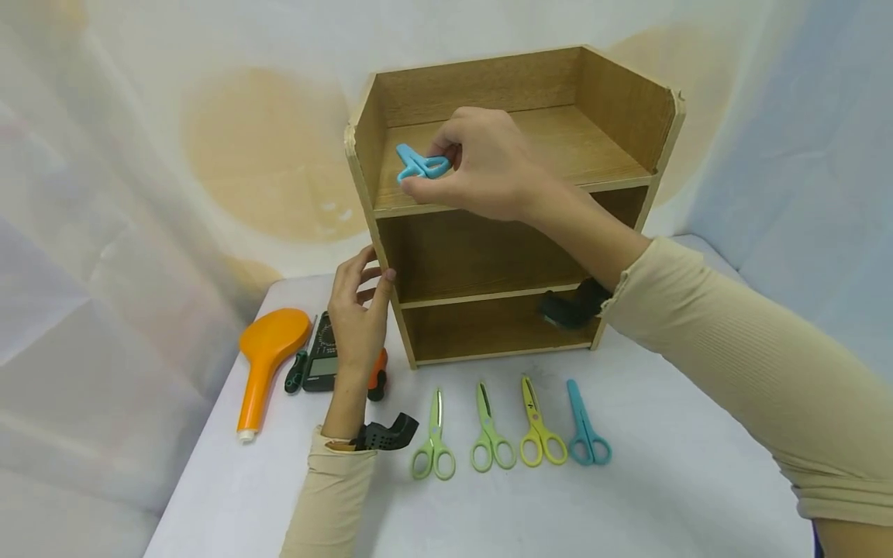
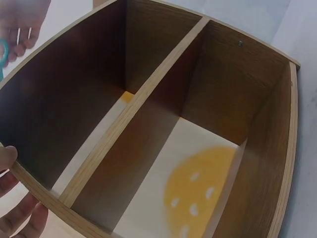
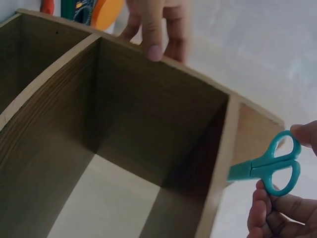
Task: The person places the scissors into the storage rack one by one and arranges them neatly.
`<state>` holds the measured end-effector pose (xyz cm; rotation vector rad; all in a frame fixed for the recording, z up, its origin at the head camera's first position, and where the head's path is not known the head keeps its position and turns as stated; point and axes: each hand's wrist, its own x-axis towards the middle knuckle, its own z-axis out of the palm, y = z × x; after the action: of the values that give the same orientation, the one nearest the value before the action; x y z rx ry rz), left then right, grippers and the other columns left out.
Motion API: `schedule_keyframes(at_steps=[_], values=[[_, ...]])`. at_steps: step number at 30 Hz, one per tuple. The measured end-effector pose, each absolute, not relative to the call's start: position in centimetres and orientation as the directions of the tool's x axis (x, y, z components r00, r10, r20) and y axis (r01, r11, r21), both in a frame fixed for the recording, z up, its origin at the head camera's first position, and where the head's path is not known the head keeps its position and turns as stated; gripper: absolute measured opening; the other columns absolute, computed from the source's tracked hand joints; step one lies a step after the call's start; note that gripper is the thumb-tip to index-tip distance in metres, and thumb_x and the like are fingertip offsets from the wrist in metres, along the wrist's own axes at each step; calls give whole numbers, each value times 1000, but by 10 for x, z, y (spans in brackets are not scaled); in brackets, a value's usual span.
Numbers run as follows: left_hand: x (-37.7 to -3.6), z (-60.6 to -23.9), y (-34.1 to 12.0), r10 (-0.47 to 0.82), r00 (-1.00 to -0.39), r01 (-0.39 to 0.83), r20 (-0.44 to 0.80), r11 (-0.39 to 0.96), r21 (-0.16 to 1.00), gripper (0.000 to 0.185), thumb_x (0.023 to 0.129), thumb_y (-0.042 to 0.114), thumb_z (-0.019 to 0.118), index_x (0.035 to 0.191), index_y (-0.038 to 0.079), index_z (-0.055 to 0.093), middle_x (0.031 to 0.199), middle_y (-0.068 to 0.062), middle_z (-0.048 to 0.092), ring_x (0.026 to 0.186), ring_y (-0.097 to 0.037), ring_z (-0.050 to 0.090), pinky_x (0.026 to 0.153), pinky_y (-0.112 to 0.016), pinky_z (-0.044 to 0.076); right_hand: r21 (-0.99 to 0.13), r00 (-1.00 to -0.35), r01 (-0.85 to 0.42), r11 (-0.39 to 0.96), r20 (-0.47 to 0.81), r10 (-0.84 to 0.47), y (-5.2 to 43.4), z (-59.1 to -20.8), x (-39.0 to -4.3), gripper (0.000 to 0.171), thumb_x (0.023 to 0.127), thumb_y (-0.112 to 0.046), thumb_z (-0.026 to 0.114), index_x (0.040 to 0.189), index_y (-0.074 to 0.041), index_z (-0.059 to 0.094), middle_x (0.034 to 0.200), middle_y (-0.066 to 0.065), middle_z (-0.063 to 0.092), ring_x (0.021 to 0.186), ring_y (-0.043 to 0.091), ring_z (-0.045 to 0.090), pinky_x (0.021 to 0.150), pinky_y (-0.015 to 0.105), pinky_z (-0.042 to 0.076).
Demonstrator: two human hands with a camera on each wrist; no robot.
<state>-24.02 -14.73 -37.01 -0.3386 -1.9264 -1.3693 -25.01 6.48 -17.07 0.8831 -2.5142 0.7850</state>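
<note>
My right hand (image 1: 488, 167) pinches a small blue pair of scissors (image 1: 421, 165) by the handle loops, fingers curled round them. The scissors hang over the top tier of the wooden shelf unit (image 1: 614, 101), near its left wall, blades pointing left. I can't tell whether they touch the top board. In the right wrist view the scissors (image 3: 270, 166) sit just beside the shelf's outer edge, one finger above the loops and the others below.

My left hand (image 1: 357, 310) rests on the shelf's left front edge at the middle tier — fingers fairly straight, tips on the wood, not wrapped around anything. The left wrist view shows those fingertips (image 2: 7, 157) on the same edge, and both lower compartments look bare inside.

Relative to the shelf:
- In front of it, a row of four scissors on the white table (image 1: 663, 496), blades pointing toward the shelf: light green (image 1: 434, 438), green (image 1: 490, 434), yellow (image 1: 539, 430), blue (image 1: 586, 430).
- Left of it, partly behind my left hand: an orange paddle-shaped thing (image 1: 265, 360), a green-handled screwdriver (image 1: 298, 372), a dark multimeter (image 1: 322, 360) and something orange and black (image 1: 378, 376) — can't tell what that last one is.

A black wrist camera mount sits on each sleeve.
</note>
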Motion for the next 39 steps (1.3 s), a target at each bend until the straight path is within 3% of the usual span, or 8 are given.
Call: schedule_keyframes(at_steps=[8, 13, 16, 20, 23, 27, 32, 39], values=[[-240, -371, -146, -192, -686, 599, 702, 398, 695, 42, 97, 23, 68, 138, 18, 61, 127, -1, 59, 110, -17, 64, 85, -41, 56, -363, -794, -592, 720, 415, -444, 51, -173, -269, 40, 85, -52, 67, 88, -13, 74, 96, -1, 57, 88, 14, 49, 71, 26, 44], [-238, -371, -143, -190, -686, 603, 702, 390, 696, 42, 97, 23, 68, 139, 17, 60, 126, -2, 59, 110, -16, 64, 85, -38, 56, -306, -794, -586, 750, 401, -457, 47, -173, -275, 43, 83, -49, 70, 64, -13, 59, 66, -4, 49, 62, 11, 45, 53, 22, 34], [-237, -368, -141, -200, -685, 599, 701, 394, 698, 42, 97, 19, 68, 138, 16, 60, 125, -4, 59, 109, -17, 64, 85, -39, 56, -286, -811, -570, 770, 348, -471, 45, -171, -276, 48, 84, -50, 71, 59, -13, 54, 54, -5, 43, 52, 11, 40, 48, 22, 30], [-233, -363, -137, -206, -675, 609, 709, 386, 692, 43, 97, 11, 67, 139, 5, 58, 126, -16, 58, 109, -28, 64, 84, -48, 55, -247, -826, -555, 794, 277, -492, 45, -170, -271, 49, 90, -55, 66, 68, -11, 61, 65, -1, 49, 67, 15, 45, 63, 27, 32], [-229, -359, -135, -205, -667, 622, 716, 376, 687, 43, 97, 6, 65, 138, -2, 56, 125, -23, 57, 109, -35, 63, 83, -53, 54, -212, -815, -565, 797, 296, -499, 48, -169, -262, 49, 93, -56, 61, 92, -9, 72, 88, 3, 56, 86, 18, 48, 77, 34, 33], [-230, -358, -138, -195, -671, 618, 715, 386, 685, 43, 97, 10, 66, 139, 3, 57, 125, -18, 57, 108, -30, 64, 84, -48, 55, -213, -789, -586, 782, 367, -492, 56, -169, -246, 51, 96, -52, 60, 118, -8, 70, 111, 5, 58, 98, 19, 51, 93, 41, 34], [-233, -360, -144, -197, -677, 600, 709, 410, 687, 43, 97, 21, 68, 140, 17, 59, 125, -6, 59, 108, -18, 64, 85, -39, 56, -245, -727, -654, 715, 465, -505, 68, -173, -228, 37, 97, -40, 63, 112, -7, 71, 107, 6, 60, 95, 20, 55, 91, 37, 41], [-232, -361, -147, -194, -684, 592, 703, 414, 691, 44, 98, 25, 67, 140, 18, 59, 126, -3, 58, 109, -17, 64, 86, -38, 55, -253, -633, -736, 627, 585, -507, 90, -186, -209, 29, 96, -30, 66, 106, -4, 72, 99, 6, 62, 93, 18, 57, 82, 31, 46]])
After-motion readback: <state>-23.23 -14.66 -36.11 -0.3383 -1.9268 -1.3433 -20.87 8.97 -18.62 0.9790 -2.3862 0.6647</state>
